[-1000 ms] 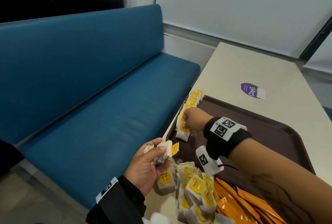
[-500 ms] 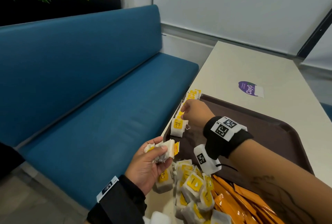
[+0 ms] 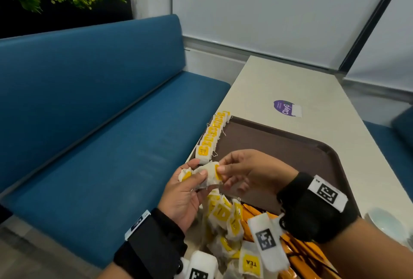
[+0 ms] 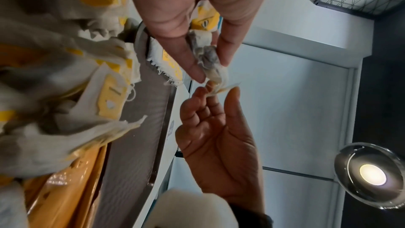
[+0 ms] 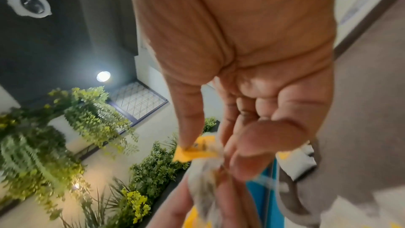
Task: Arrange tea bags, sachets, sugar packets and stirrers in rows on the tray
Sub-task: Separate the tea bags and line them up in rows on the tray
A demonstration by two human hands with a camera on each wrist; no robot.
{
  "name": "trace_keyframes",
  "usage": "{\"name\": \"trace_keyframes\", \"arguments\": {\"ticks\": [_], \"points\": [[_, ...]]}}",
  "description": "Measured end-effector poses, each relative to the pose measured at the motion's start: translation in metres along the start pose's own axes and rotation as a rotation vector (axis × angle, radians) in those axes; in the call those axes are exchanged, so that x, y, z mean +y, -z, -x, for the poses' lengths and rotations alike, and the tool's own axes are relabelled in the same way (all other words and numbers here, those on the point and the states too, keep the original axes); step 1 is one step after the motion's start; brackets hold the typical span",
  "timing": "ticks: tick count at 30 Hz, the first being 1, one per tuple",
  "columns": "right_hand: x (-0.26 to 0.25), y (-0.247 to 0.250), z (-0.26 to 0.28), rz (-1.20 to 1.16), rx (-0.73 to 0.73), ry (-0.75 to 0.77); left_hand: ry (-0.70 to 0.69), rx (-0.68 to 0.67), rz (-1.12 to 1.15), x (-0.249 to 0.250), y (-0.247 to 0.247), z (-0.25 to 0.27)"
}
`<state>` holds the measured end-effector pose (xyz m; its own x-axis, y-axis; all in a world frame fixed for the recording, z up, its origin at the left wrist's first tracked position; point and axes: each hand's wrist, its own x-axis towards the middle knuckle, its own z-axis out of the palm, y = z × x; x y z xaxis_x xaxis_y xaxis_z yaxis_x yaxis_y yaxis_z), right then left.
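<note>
Hands (image 3: 243,173) meet, apparently both pinching tea bags (image 3: 204,174).

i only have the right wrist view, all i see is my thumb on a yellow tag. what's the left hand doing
Observer: The left hand grips a small bunch of tea bags, and the right hand pinches the tag of one.
Operator: any row on the tray yet
Observer: Yes, a row of tea bags runs along the left rim of the brown tray.
Operator: whats left to sort
Observer: A loose pile of tea bags with orange sachets beside it, at the tray's near end.
</note>
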<state>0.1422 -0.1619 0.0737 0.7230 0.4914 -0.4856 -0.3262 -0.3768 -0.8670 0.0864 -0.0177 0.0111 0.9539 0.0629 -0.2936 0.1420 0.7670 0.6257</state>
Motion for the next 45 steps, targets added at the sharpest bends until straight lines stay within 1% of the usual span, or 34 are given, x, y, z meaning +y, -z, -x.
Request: {"name": "trace_keyframes", "arguments": {"ticks": [3,8,11,13,15,18,21,23,25,26,29,30,33,38,41,45], "points": [[0.006,-0.008,0.009,-0.122,0.009,0.023,-0.015,0.019,-0.036,-0.004,-0.002,0.001],[0.008,-0.015,0.005,-0.140,0.105,0.040,-0.022,0.048,-0.063,-0.005,0.001,0.002],[0.004,-0.017,-0.001,-0.118,0.184,0.054,-0.014,0.046,-0.050,-0.001,0.007,0.004],[0.000,-0.018,-0.007,-0.077,0.205,0.064,-0.009,0.037,-0.037,0.002,0.012,0.003],[-0.003,-0.019,-0.016,-0.029,0.212,0.074,-0.005,0.025,-0.029,0.006,0.016,0.001],[-0.007,-0.021,-0.029,-0.019,0.202,0.091,0.001,0.014,-0.049,0.012,0.022,-0.003],[-0.014,-0.018,-0.041,-0.014,0.219,0.120,0.010,0.043,-0.075,0.016,0.030,-0.009],[-0.018,-0.012,-0.051,0.059,0.282,0.145,0.012,0.078,-0.078,0.018,0.037,-0.013],[-0.020,-0.005,-0.063,0.212,0.349,0.150,0.012,0.104,-0.064,0.019,0.044,-0.017],[-0.020,-0.002,-0.070,0.294,0.362,0.128,0.014,0.112,-0.059,0.019,0.046,-0.018],[-0.014,0.002,-0.091,0.527,0.293,-0.011,0.018,0.123,-0.053,0.020,0.049,-0.023],[-0.013,0.002,-0.098,0.569,0.261,-0.050,0.017,0.123,-0.054,0.020,0.049,-0.025],[-0.012,-0.001,-0.118,0.594,0.210,-0.105,0.018,0.117,-0.049,0.020,0.049,-0.034],[-0.012,-0.005,-0.135,0.587,0.247,-0.123,0.012,0.113,-0.039,0.021,0.050,-0.039],[-0.010,-0.003,-0.133,0.582,0.273,-0.106,0.002,0.123,-0.042,0.022,0.052,-0.040],[-0.018,0.010,-0.122,0.864,0.363,0.054,0.003,0.135,-0.046,0.020,0.054,-0.040]]}}
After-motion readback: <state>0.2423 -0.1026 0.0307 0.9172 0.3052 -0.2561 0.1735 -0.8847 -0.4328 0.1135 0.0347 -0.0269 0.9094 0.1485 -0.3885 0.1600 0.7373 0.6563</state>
